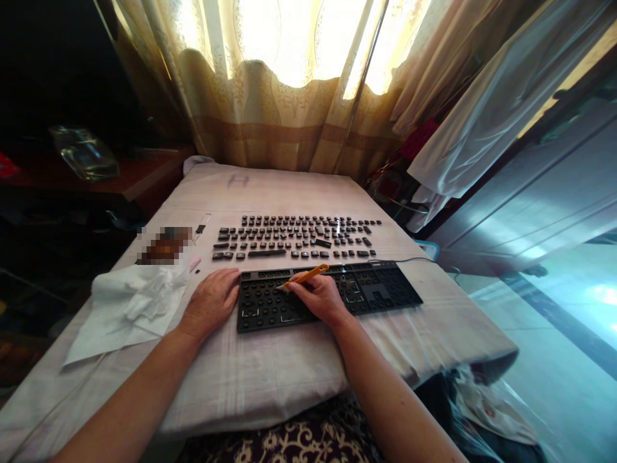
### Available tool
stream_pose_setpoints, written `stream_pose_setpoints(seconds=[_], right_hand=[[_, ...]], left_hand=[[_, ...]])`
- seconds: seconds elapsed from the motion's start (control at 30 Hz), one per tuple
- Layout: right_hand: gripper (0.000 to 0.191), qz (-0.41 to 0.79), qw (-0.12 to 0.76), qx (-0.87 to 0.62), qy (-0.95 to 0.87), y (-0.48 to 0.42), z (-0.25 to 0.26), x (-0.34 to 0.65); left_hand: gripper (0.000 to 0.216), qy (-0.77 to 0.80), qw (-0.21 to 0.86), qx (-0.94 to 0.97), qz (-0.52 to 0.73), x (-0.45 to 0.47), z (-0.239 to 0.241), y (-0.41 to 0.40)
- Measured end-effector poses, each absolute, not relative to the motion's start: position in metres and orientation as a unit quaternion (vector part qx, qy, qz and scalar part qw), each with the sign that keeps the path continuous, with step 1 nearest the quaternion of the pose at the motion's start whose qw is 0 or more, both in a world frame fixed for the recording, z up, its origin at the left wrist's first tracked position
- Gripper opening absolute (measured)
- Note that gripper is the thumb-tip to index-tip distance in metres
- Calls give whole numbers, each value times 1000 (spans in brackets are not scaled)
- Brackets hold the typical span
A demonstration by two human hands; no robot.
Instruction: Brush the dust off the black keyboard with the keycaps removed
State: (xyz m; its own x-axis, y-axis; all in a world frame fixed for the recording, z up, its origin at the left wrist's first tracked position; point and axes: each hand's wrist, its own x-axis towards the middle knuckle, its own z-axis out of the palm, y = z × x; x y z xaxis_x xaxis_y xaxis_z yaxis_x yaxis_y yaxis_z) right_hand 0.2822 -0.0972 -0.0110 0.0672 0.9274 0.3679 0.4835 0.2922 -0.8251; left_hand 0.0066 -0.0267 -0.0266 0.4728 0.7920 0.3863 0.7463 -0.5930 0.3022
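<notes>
Keycaps (323,243) off in rows, keyboard (378,294) stripped, brushing seemingly unfinished: right hand (318,297) pinching orange brush (311,274), left hand (213,297) unclenched alongside.

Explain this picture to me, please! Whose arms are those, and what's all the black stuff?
There's no robot here. A person wears a camera on their head, looking down at their own two bare hands. On the cloth-covered table is a black computer keyboard with its keycaps off. The loose keycaps lie behind it in rows. The left hand rests at the keyboard's left end. The right hand holds an orange-handled tool over it. White tissue lies at the left.
</notes>
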Motion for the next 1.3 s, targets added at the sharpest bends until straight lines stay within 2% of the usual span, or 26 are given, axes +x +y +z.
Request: stream_pose_setpoints(seconds=[0.13,0.27,0.53,1.3], right_hand=[[21,249,526,-547,-602,-95,-15,282],[22,221,542,-562,-584,-94,-17,282],[15,205,494,-568,-626,-98,-12,281],[12,207,481,-575,-629,-102,-7,279]], left_hand=[[40,447,50,858,247,6,-25,-27],[39,444,50,858,251,6,-26,-27],[41,442,48,860,251,6,-27,-27],[42,419,27,870,260,1,-38,-20]])
